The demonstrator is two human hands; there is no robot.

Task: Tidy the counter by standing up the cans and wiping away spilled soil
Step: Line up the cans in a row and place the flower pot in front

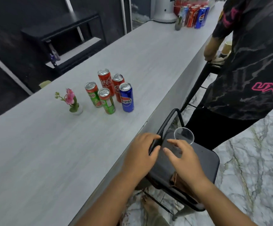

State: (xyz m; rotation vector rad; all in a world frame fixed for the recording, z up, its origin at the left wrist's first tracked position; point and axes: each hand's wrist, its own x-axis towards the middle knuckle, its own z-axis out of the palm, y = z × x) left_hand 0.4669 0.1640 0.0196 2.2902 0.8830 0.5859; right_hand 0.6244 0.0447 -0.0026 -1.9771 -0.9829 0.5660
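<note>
Several cans stand upright in a cluster on the pale counter (67, 152): a red Coca-Cola can (106, 81), a second red can (118, 86), a blue Pepsi can (126, 97) and two green-and-red cans (92, 94) (107, 101). No soil shows on the counter. My left hand (140, 151) grips the black backrest bar of a chair (158, 141) at the counter's edge. My right hand (181, 158) hovers over the chair seat (204, 162), fingers spread, just below a clear plastic cup (184, 135) that stands on the seat.
A small pot with a pink flower (72, 101) stands left of the cans. A second group of cans (196, 16) stands at the counter's far end by a white base (163, 12). Another person in a dark shirt (250, 62) stands right of the counter, one hand on a second chair (196, 85).
</note>
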